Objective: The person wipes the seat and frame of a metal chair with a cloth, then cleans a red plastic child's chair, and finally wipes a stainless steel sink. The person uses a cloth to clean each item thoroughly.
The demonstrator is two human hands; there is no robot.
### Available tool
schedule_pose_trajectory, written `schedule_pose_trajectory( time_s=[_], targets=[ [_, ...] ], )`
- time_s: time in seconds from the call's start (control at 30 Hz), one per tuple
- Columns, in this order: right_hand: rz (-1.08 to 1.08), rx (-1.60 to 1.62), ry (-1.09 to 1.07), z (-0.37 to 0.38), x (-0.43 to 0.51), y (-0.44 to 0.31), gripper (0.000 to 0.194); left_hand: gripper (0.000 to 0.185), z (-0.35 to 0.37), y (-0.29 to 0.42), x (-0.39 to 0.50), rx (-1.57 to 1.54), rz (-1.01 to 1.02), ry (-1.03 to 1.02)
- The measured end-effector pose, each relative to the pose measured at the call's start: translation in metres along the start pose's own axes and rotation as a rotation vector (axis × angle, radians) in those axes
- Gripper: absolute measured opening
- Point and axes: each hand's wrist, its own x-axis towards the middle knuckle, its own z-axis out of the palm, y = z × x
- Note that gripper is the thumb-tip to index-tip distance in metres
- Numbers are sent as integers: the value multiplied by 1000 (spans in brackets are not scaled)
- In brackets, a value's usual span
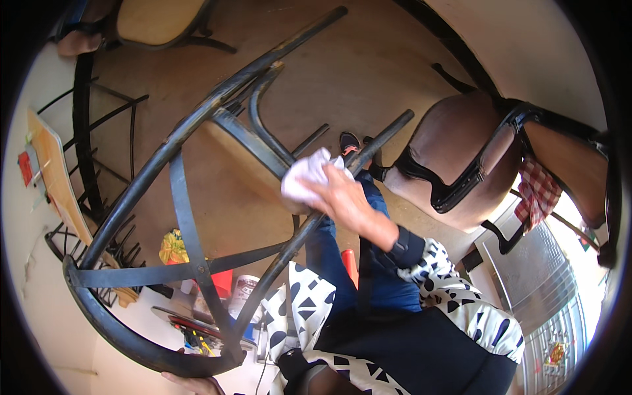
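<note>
A dark wooden chair frame [133, 190], its finish worn to brown along the edges, lies tilted across the view before me. Two flat bands cross within its curved back [200, 269]. My right hand [345, 200] presses a crumpled white cloth [311, 175] against the frame where the seat edge meets a straight rail; the cloth and fingers are slightly blurred. At the bottom, my left hand [195, 384] grips the curved end of the back from beneath, and most of it is hidden by the rail.
A chair with a brown seat [454, 143] lies tipped at the right, with a red checked cloth [538, 190] near it. Another chair [153, 22] stands at upper left. Below the frame are a yellow bag [173, 247], a white bucket [244, 291] and scattered tools [200, 340].
</note>
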Motion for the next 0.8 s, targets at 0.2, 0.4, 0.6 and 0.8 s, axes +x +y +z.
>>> schedule_pose_trajectory(
  time_s=[0.2,0.4,0.6,0.8],
  targets=[
    [240,-34,299,53,-51,17,62,99,-15,-6,17,22,-47,-209],
    [436,-23,614,108,-34,76,55,100,-11,-9,33,99,22,-173],
    [465,-204,898,71,13,190,43,90,-6,-4,30,145,102,-182],
    [791,-259,939,2,63,264,40,91,-17,-5,39,207,124,-190]
  ],
)
